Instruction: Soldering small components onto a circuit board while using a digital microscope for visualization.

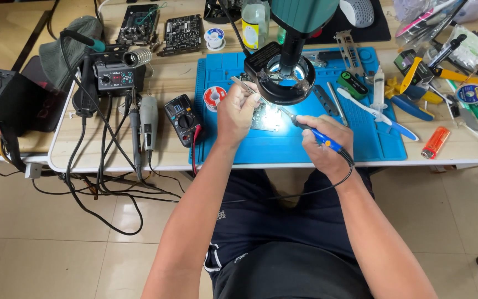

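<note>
Blue soldering iron [321, 137] is gripped by the right hand [322, 145]; tweezers [243, 84] are pinched by the left hand [237, 111]. The lit circuit board [266, 117] should be touched steadily

A pale wooden tabletop [178, 77] with a white edge is seen above a floor [40, 243] of glossy beige tiles, a second, darker wooden table [1, 33] is set at the left, and black cables [103, 188] are draped down.

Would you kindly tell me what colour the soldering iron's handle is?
Blue, in the right hand; soldering iron, head view.
</note>
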